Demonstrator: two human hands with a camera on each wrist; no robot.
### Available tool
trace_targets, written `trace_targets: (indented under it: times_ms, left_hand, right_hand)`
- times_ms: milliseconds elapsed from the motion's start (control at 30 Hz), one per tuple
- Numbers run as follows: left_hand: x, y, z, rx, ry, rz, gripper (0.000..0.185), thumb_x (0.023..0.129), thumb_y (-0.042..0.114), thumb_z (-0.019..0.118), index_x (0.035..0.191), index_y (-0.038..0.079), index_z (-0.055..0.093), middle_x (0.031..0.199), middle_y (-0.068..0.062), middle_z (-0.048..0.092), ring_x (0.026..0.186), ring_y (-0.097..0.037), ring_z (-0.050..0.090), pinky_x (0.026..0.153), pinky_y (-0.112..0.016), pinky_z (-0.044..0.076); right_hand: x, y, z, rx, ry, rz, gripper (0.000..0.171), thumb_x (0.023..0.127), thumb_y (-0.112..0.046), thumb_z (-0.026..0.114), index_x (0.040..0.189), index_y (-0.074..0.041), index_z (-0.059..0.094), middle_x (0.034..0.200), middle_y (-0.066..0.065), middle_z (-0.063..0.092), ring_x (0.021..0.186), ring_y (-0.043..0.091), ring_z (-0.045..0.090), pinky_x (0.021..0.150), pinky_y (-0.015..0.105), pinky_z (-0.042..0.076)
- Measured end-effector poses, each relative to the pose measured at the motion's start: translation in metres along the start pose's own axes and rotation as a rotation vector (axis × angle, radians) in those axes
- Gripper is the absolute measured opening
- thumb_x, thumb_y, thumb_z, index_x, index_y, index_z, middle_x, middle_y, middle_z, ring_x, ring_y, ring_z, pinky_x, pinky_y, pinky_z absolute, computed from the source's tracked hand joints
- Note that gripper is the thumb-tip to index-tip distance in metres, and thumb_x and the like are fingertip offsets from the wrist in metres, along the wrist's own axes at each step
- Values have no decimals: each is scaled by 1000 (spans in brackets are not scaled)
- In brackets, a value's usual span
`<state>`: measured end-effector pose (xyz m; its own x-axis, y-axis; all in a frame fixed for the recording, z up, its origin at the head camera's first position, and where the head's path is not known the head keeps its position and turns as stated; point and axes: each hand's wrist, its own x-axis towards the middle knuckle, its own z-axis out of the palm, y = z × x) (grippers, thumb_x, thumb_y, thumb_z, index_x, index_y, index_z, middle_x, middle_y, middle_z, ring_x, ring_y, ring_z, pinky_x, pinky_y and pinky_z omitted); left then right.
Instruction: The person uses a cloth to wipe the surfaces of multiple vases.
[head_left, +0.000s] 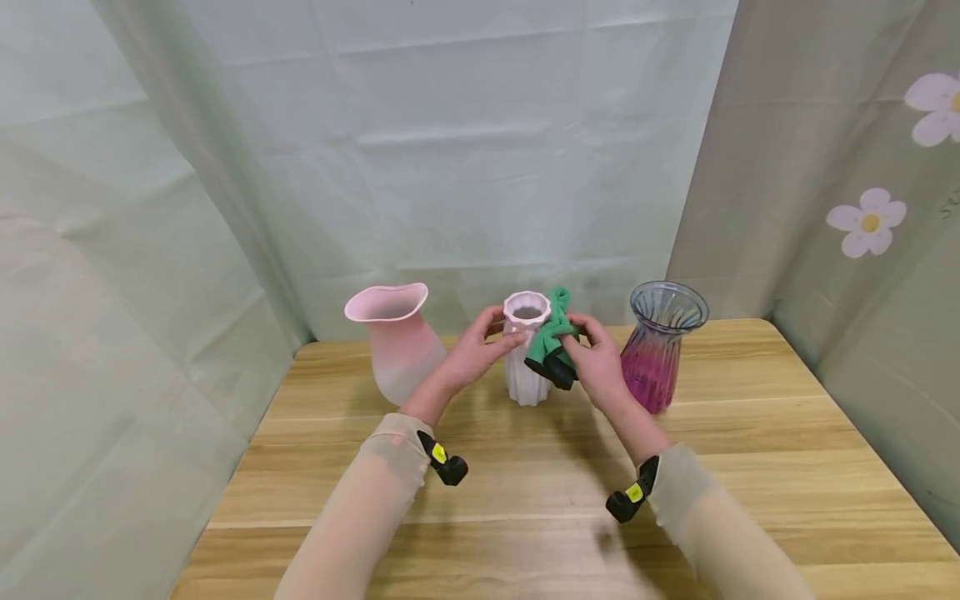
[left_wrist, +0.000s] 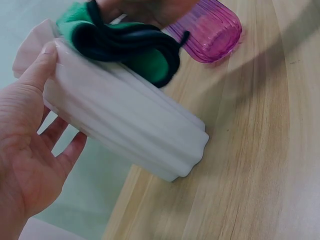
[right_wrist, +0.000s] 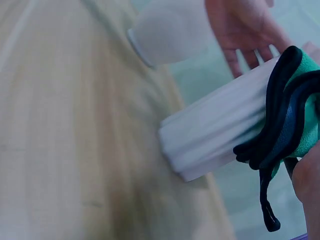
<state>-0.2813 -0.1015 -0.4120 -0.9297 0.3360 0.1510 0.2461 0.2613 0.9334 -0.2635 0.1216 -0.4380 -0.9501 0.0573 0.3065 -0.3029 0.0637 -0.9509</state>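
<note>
Right now the left hand steadies the white ribbed vase, fingers curled at its neck, mid-table between two other vases. The right hand pinches a green cloth against its upper side; wiping looks underway, the lower body seemingly untouched.

No legible text, labels, brands or nos. in any view. Yellow tags on black wrist clips in head view: too small to read, markings indistinct. Dark strokes at far right edge of curtain beside printed flowers: cut off by frame, unreadable. White ribbed vase, pink vase, purple glass vase, green cloth: no print or marks visible. Wrist views: nil readable; right wrist view blurred.
</note>
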Motion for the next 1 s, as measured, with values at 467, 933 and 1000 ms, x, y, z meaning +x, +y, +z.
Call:
trace_targets:
  times_ms: [467, 933, 1000]
  left_hand:
    - [-1, -1, 0, 6, 7, -15, 58, 98, 35, 72, 148, 18, 47, 151, -5, 48, 138, -28, 46, 106, -46, 48]
    - [-11, 5, 11, 40, 50, -28, 84, 92, 45, 76, 160, 21, 33, 157, -8, 38, 142, -30, 41, 110, -48, 44]
    - [-13, 8, 16, 74, 74, -34, 92, 89, 48, 79, 160, 18, 29, 156, -10, 36, 140, -29, 40, 110, -48, 43]
  right_hand:
    - [0, -3, -3, 17, -26, -23, 25, 101, -11, 65, 124, -2, 63, 114, 5, 64, 112, 17, 55, 89, 22, 48]
    - [-18, -4, -30, 41, 24, 48, 29, 103, -6, 60, 131, 3, 57, 126, 14, 60, 114, 17, 54, 91, 21, 47]
    - [-20, -9, -31, 34, 21, 52, 29, 103, -4, 60, 130, 5, 57, 124, 13, 60, 113, 16, 54, 90, 20, 47]
